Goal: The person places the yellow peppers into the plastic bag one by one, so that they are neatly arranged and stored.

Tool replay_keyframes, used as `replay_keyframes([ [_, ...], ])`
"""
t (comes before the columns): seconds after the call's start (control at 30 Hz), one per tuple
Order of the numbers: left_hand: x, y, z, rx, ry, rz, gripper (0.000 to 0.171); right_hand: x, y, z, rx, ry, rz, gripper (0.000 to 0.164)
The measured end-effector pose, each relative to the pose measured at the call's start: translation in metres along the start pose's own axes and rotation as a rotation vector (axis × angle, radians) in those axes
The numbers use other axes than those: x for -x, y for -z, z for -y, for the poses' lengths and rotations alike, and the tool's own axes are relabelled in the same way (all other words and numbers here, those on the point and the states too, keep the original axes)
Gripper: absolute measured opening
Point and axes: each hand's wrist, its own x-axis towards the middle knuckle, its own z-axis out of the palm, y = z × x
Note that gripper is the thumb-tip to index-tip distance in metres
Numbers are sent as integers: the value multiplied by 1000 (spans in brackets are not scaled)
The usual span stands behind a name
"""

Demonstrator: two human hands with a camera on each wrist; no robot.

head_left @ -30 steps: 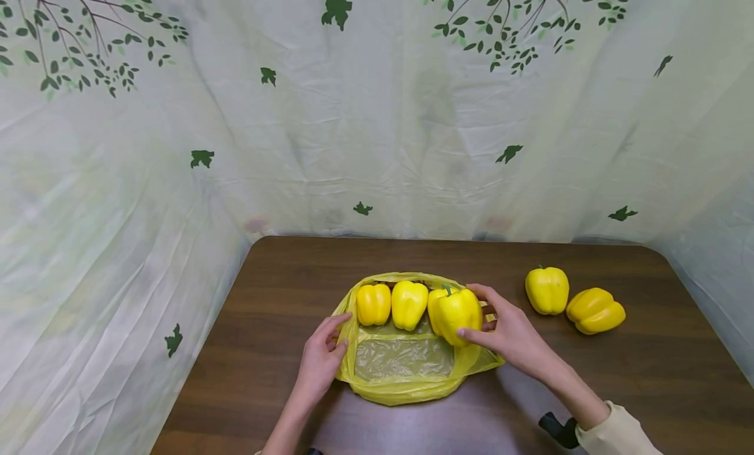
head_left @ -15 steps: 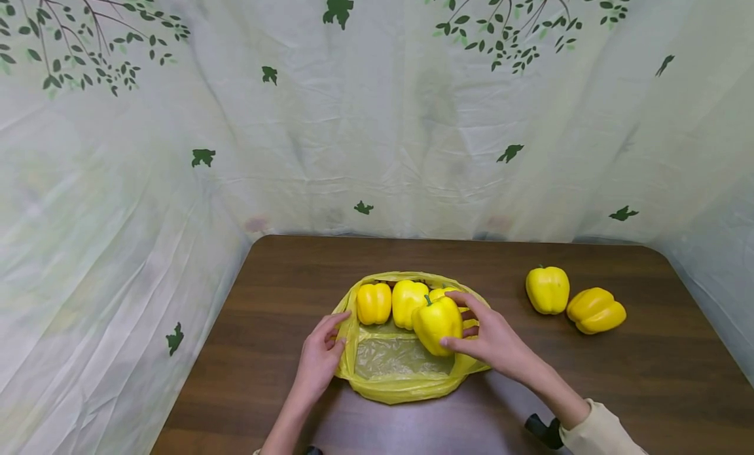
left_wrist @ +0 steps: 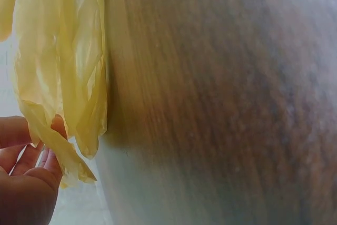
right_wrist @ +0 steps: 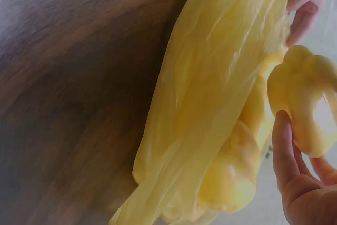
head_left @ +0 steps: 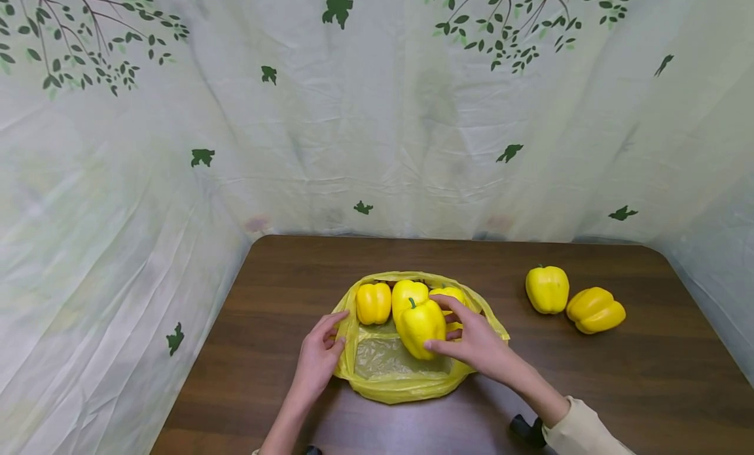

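Observation:
A yellow plastic bag (head_left: 400,393) lies spread wide at its mouth on the table, with three yellow bell peppers, one of them the left pepper (head_left: 374,304), along its far side. My right hand (head_left: 476,340) grips another yellow bell pepper (head_left: 421,330) above the bag; its green stem points up and away. In the right wrist view the same bell pepper (right_wrist: 305,98) sits between thumb and fingers, over the bag's rim. My left hand (head_left: 320,355) pinches the bag's left edge, and the left wrist view shows the thin film (left_wrist: 63,151) between thumb and fingers.
Two more yellow bell peppers, an upright one (head_left: 547,290) and one on its side (head_left: 596,311), rest on the brown wooden table (head_left: 283,278) at the right. Behind the table hangs a pale curtain (head_left: 389,134) with a leaf print.
My right hand has carried its bell pepper leftward and slightly nearer, from the bag's right side toward its middle. The left hand has stayed at the bag's edge.

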Motion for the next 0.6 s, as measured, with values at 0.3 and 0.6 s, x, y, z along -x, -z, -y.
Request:
replay_keyframes([
  [0.3, -1, 1, 0, -8, 17, 10, 50, -5, -16, 4, -34, -14, 36, 77],
  [0.6, -1, 1, 1, -9, 8, 6, 50, -9, -34, 3, -56, -2, 81, 79],
])
